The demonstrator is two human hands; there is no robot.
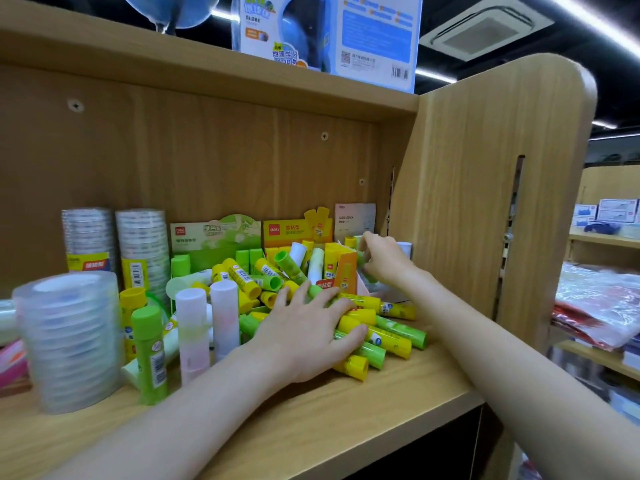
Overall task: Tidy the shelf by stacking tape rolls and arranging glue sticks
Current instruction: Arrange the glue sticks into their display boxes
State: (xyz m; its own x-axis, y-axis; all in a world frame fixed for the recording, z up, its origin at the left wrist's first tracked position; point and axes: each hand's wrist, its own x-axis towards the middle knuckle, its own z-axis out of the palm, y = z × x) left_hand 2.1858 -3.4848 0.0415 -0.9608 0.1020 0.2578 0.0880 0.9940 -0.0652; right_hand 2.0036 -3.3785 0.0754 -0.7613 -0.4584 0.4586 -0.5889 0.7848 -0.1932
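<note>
Glue sticks [304, 299] lying heaped mid-shelf [346, 410] beside 3 stacked tape rolls [69, 341]; left hand [308, 336] spreading flat over pile, likely corralling; right hand [382, 259] curling round 1 green stick, apparently boxing it.

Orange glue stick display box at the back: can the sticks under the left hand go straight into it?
Not cleanly. The orange cardboard display box is already heaped with loose yellow and green glue sticks spilling over its front. The left hand rests on the spilled sticks; the right hand works beside the box.
</note>
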